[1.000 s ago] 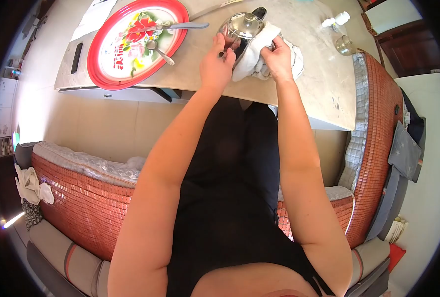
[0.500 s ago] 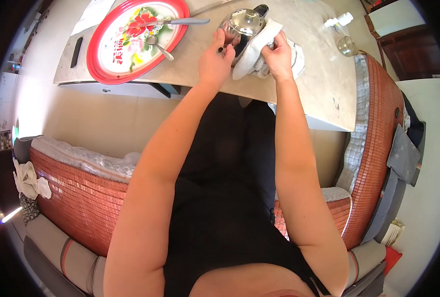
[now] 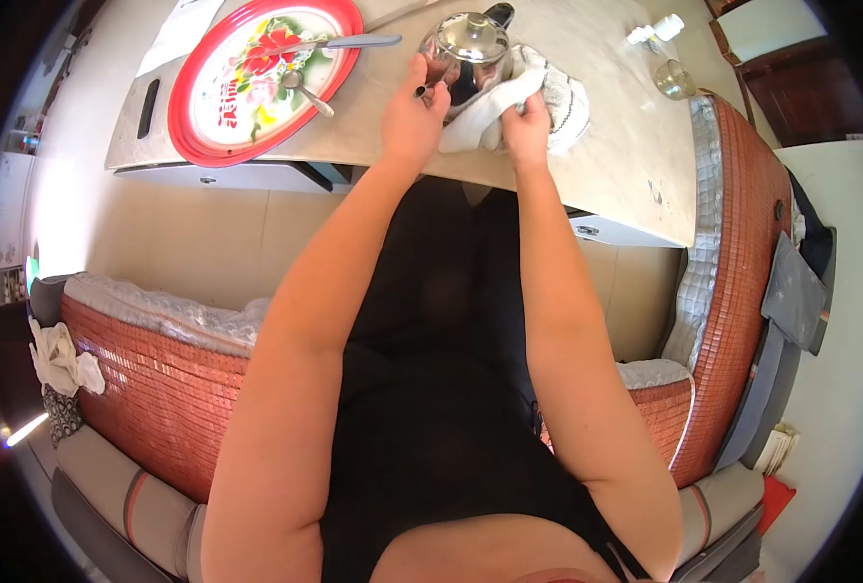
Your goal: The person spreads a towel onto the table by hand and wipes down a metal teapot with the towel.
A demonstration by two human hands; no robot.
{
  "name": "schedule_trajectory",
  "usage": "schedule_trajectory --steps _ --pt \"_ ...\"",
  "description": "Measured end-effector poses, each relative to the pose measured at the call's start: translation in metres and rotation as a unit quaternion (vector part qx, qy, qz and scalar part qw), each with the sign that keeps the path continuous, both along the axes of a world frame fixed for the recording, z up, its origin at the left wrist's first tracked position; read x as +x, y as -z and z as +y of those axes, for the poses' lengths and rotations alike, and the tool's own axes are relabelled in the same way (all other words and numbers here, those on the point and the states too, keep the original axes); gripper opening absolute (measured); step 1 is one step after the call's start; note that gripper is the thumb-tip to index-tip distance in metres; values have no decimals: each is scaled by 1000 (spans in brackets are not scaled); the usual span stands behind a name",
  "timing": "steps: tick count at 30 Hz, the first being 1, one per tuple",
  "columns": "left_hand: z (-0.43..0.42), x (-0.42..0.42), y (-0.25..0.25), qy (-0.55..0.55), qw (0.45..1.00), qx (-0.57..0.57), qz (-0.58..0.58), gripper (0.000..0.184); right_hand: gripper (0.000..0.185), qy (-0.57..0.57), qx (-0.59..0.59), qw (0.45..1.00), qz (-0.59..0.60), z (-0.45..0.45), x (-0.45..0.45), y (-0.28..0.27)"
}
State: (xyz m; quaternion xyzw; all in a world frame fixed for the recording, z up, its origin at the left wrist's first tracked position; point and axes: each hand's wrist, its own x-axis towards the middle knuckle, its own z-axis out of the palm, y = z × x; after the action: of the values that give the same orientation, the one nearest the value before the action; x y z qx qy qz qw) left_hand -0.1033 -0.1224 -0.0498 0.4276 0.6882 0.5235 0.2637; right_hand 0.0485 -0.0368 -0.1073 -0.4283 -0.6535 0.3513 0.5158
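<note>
A shiny metal teapot with a knobbed lid and a dark handle at its far side is on the table near the front edge. My left hand is closed at its near left side, fingers against the body; a small dark round tip, perhaps the spout, shows between them. My right hand pinches a white towel with dark stripes. The towel is bunched against the pot's near right side, and part of it lies on the tabletop. The fingertips under the folds are hidden.
Left on the table is a red-rimmed floral tray with a knife and a spoon on it. A black phone-like object lies beside it. A glass and small white bottles stand at right.
My right hand has moved left and down with the towel, which now lies lower along the teapot, baring more of its body. My left hand stays at the pot's side.
</note>
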Motion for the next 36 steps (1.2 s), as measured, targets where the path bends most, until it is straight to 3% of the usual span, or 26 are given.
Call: schedule_trajectory --steps 3,4,8,11,15,19,24,28,33,36 --pt "2 -1 2 -2 999 41 18 53 35 -7 -24 1000 -8 -29 2 3" --pt "3 -3 3 -5 999 38 27 53 39 -14 -80 996 46 -39 -2 -2" --pt "4 -6 7 10 998 39 50 53 40 42 202 968 -140 -72 -10 -25" --pt "7 -8 14 7 997 39 66 53 38 22 249 923 -292 -82 -19 -30" --pt "7 -9 18 12 998 38 49 53 33 48 309 878 -362 -66 -32 -46" --pt "-5 -6 -21 39 998 -23 37 54 38 25 278 843 -460 -75 -26 -26" --pt "9 -7 17 -19 992 78 93 53 40 35 303 839 -450 -84 -27 -12" --pt "7 -6 12 -9 997 50 57 53 42 62 306 835 -453 -78 -35 -52" --pt "3 -6 3 1 998 43 49 53 43 31 293 856 -424 -70 -37 -30" --pt "4 -8 3 15 999 -18 33 54 43 8 267 856 -441 -89 -29 -9"
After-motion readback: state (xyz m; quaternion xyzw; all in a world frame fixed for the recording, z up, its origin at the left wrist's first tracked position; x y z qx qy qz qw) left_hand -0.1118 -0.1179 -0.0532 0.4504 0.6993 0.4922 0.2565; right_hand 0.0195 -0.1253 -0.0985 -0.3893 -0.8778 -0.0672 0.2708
